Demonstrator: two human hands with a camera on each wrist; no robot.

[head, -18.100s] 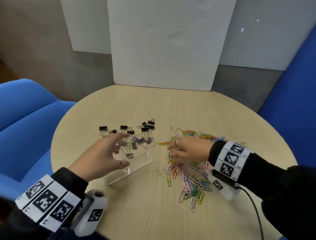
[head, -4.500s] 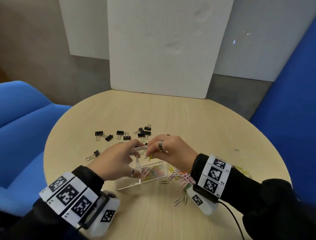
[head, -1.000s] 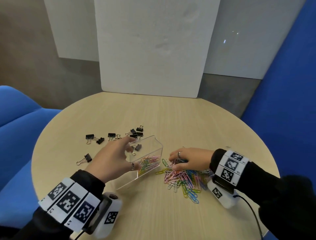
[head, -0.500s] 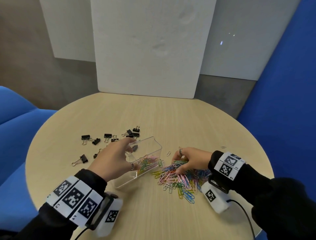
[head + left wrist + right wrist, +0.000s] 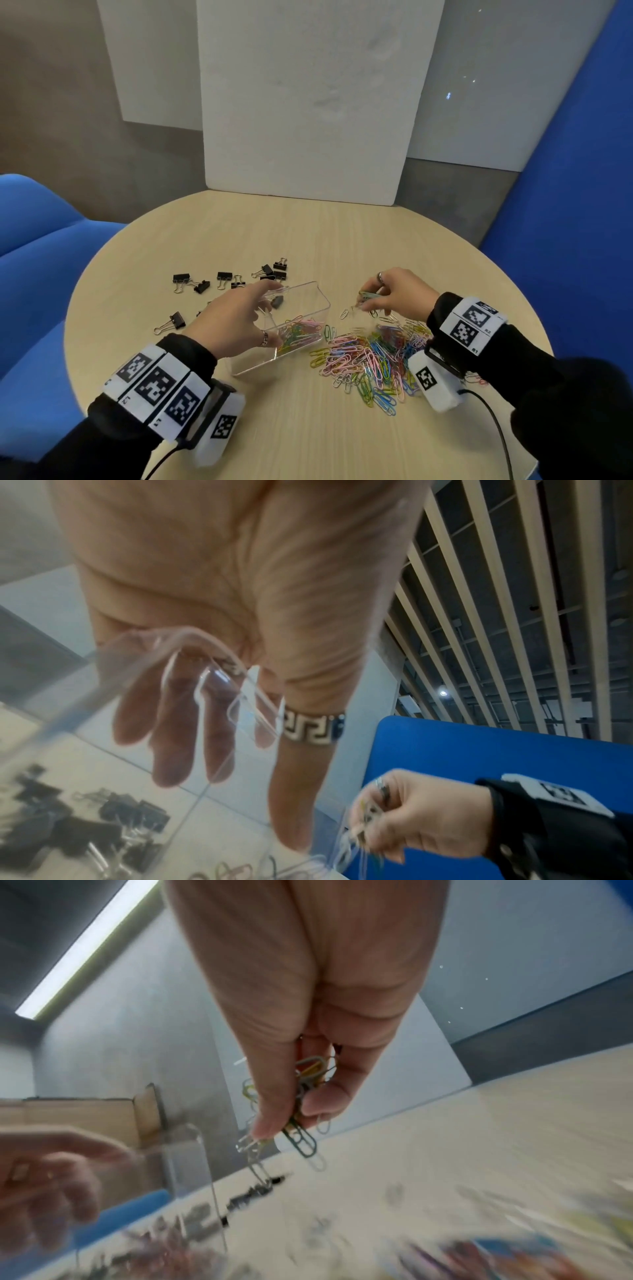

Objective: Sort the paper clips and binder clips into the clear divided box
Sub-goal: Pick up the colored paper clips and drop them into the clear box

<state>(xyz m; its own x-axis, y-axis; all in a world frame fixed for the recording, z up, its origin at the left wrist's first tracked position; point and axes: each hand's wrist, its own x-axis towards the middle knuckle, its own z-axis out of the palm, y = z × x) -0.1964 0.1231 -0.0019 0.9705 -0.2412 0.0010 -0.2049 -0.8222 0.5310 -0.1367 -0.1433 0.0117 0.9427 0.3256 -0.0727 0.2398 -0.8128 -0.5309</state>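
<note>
Gripping the clear divided box (image 5: 310, 301) at frame centre, my left hand (image 5: 236, 318) spans its glossy hard-plastic rim, fingers curled over the far wall and thumb on the near one. Thin wire paper clips in pink, green and yellow fill its nearer compartment (image 5: 299, 334); one black binder clip (image 5: 276, 300) sits in the farther one. Right of centre, my right hand (image 5: 397, 296) is lifted off the table, pinching a small dangling bunch of clips (image 5: 301, 1093) between thumb and fingertips. Below it, lower right, the loose pile of coloured paper clips (image 5: 371, 359) sprawls on the pale wood-grain round table (image 5: 308, 233). More black binder clips (image 5: 224, 277) with wire handles lie scattered left of centre.
</note>
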